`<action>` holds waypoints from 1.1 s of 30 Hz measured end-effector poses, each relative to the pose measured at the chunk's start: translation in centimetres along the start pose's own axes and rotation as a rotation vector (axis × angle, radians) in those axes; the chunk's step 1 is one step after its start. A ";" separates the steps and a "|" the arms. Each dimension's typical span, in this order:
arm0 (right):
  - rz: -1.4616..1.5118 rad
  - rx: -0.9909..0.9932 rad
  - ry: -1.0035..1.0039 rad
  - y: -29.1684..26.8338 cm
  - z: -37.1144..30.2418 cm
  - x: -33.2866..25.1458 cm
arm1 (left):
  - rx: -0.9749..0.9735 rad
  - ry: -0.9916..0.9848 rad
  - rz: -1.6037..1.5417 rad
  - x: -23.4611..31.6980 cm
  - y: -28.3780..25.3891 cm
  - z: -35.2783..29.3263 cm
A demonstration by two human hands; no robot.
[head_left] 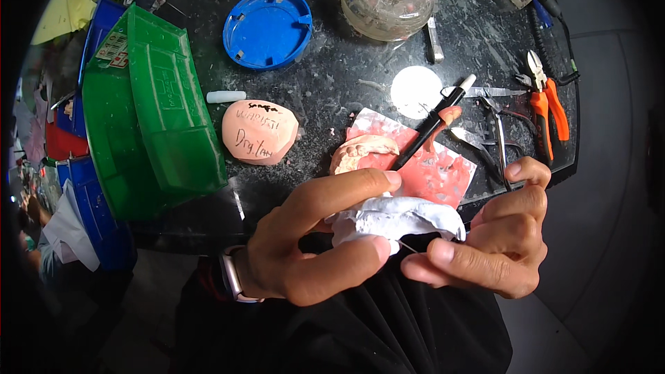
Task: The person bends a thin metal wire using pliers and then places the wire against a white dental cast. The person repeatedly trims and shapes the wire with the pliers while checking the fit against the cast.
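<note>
My left hand (298, 242) is closed on a white plaster dental cast (402, 221), gripping it between thumb and forefinger just above my lap. A thin metal wire (409, 246) is pinched between the thumb and fingers of my right hand (506, 242). Its far end reaches the lower edge of the cast; whether it touches is hard to tell. Behind the cast lies a sheet of pink wax (443, 173) on the dark bench. A peach-coloured dental piece (364, 152) and a black marker (424, 137) rest on that sheet.
A peach model base (260, 142) stands beside the green bin (156, 111) at left. A blue lid (267, 28) and a glass spirit lamp (384, 3) sit farther back. Metal pliers (497, 125) and orange-handled cutters (547, 111) lie at right, near the bench edge.
</note>
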State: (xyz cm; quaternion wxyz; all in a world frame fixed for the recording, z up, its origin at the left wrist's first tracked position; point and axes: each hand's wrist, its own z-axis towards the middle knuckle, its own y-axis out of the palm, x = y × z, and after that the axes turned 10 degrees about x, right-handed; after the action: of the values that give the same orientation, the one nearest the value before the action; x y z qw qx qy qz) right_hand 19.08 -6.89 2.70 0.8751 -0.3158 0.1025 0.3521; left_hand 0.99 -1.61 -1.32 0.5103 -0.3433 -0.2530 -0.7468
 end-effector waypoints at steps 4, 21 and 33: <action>0.017 0.074 0.023 0.5 0.0 -0.5 | 0.001 -0.013 -0.018 0.0 -0.1 -0.2; 0.063 -0.020 -0.003 0.0 0.0 -0.5 | 0.042 -0.029 -0.073 -0.1 0.3 -0.6; 0.155 -0.038 0.002 -0.2 -0.2 0.1 | 0.040 0.024 -0.076 -0.1 0.5 -0.6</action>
State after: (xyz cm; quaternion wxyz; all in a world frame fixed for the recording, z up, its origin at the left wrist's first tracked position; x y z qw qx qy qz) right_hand 19.28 -7.09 2.57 0.8390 -0.3236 0.1210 0.4204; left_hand 1.32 -2.15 -1.82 0.4915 -0.3141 -0.2743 -0.7645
